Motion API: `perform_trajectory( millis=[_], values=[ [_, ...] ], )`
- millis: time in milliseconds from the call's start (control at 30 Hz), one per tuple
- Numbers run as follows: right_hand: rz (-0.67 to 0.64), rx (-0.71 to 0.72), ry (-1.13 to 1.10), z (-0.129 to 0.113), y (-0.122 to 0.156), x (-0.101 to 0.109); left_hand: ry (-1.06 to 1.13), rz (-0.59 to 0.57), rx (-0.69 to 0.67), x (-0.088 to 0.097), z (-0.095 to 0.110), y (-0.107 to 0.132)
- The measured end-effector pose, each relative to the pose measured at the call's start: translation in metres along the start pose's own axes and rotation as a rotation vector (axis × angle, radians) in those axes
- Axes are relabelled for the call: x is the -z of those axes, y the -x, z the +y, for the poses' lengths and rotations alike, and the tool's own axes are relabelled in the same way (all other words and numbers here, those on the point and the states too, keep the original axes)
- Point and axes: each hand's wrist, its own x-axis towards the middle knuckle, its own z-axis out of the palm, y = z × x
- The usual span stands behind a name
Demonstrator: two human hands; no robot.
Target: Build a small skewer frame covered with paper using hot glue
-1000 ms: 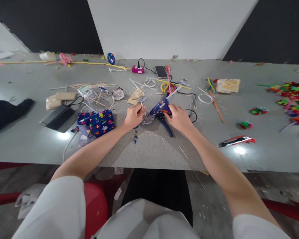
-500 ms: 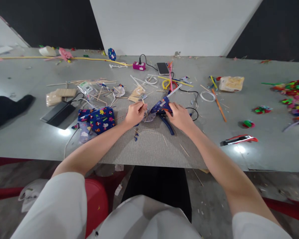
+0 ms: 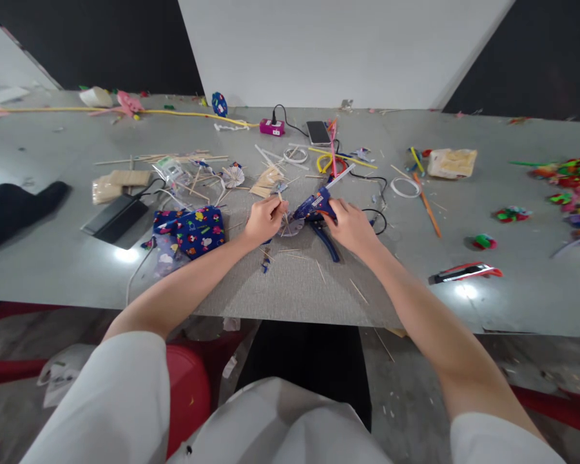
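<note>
My right hand (image 3: 350,224) is wrapped round the handle of a blue glue gun (image 3: 315,203), with a white glue stick (image 3: 341,176) poking out of its back. The gun's nozzle points left, close to my left hand (image 3: 265,221). Between its fingertips my left hand pinches a thin wooden stick (image 3: 280,196). Under the fingers and nozzle is a pale pleated disc (image 3: 292,227), partly hidden by the hand. Blue-handled pliers (image 3: 327,245) lie on the table just below the glue gun.
Folded blue patterned cloth (image 3: 200,232) and a black box-shaped device (image 3: 116,219) lie left. Behind are a purple power socket (image 3: 272,127) and a phone (image 3: 318,133). To the right lie a red utility knife (image 3: 465,272) and colourful pompoms (image 3: 575,187). Loose sticks are scattered around the hands.
The whole view has shifted very slightly. Both hands keep their holds, with the glue gun's nozzle still beside my left fingers.
</note>
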Motion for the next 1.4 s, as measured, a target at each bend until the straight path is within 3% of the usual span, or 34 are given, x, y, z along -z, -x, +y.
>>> perform_trajectory(
  millis=[767, 867, 1000, 1100, 1400],
  values=[
    [0.029, -0.012, -0.021, 0.001, 0.000, 0.001, 0.014, -0.007, -0.017, 0.000, 0.000, 0.000],
    [0.092, -0.102, -0.058, 0.007, -0.001, 0.002, -0.001, 0.000, -0.017, 0.000, -0.001, 0.000],
    [0.207, -0.339, -0.155, 0.021, -0.003, 0.003, 0.012, 0.000, -0.020, 0.000, -0.001, 0.000],
    [0.224, -0.479, -0.161, 0.036, -0.004, -0.001, 0.023, 0.001, -0.018, 0.000, 0.000, 0.000],
    [0.185, -0.505, -0.075, 0.069, -0.007, -0.029, 0.008, 0.001, 0.000, -0.002, -0.002, 0.001]
  ],
)
